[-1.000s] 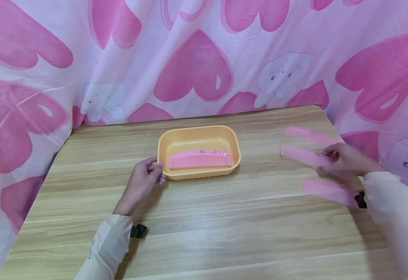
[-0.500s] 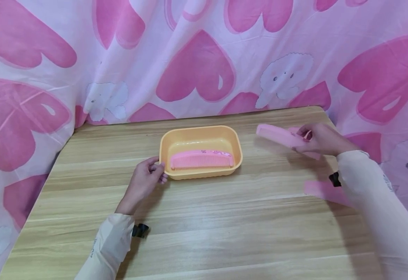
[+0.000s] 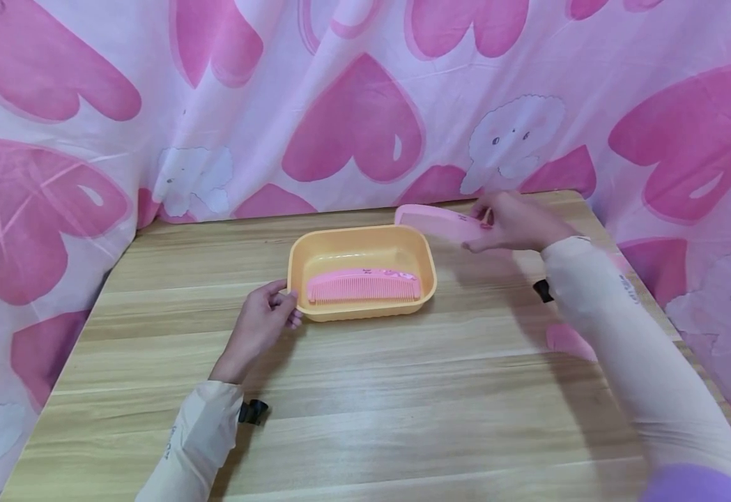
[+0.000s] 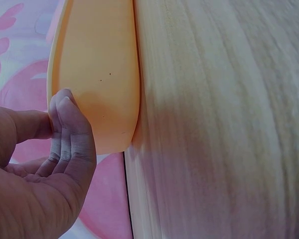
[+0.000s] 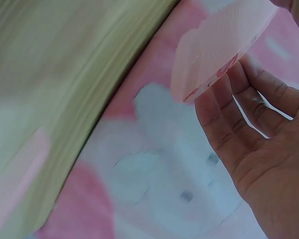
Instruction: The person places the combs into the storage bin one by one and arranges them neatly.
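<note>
A yellow-orange plastic basin (image 3: 359, 313) stands on the table with one pink comb (image 3: 365, 287) lying inside it, teeth toward the front. My left hand (image 3: 260, 322) pinches the basin's left rim; in the left wrist view the thumb and fingers sit on either side of the basin wall (image 4: 104, 55). My right hand (image 3: 518, 222) grips a second pink comb (image 3: 437, 222) by one end. That comb is raised, and its free end overlaps the basin's back right corner in the head view. In the right wrist view the fingertips lie along the printed edge of the held comb (image 5: 217, 50).
Another pink comb (image 3: 567, 341) lies on the wooden table (image 3: 403, 411) at the right, mostly hidden under the right sleeve (image 3: 622, 348). A pink sliver (image 3: 621, 262) shows behind that sleeve. A heart-patterned pink curtain (image 3: 352, 118) hangs behind the table.
My right hand has lifted a comb from the right side of the table and carried it left to the basin's back right corner. The left hand has stayed on the rim.
</note>
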A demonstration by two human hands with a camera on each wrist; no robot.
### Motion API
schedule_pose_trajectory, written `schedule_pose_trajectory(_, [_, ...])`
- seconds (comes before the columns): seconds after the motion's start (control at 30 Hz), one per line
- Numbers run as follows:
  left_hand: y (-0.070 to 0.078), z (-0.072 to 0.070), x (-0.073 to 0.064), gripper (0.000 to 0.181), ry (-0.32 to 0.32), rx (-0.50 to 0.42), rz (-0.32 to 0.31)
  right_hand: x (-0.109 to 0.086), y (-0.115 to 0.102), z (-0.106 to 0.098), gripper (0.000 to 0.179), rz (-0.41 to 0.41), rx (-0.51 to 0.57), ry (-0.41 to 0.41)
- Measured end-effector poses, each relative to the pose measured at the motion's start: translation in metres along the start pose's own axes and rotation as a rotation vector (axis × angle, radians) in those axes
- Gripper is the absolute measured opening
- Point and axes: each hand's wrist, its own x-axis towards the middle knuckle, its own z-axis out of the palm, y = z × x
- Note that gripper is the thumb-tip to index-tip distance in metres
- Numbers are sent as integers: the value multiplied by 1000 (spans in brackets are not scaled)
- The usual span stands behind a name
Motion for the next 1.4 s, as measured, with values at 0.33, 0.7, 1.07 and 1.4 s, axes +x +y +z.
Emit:
schedule_pose_trajectory(0.33, [-1, -1, 1, 42, 0, -4, 6, 33, -51, 22, 50, -101, -16, -59])
schedule_pose_trajectory(0.7, [1, 2, 1, 41, 9, 8, -11, 48, -90, 56, 57, -149, -68, -171])
schedule_pose_trajectory(1.07, [1, 0, 1, 41, 6, 14, -9, 52, -103, 90, 51, -196, -129, -218])
schedule_pose_trajectory(1.4, [1, 0, 2, 42, 6, 7, -10, 53, -102, 104, 46, -216, -137, -225])
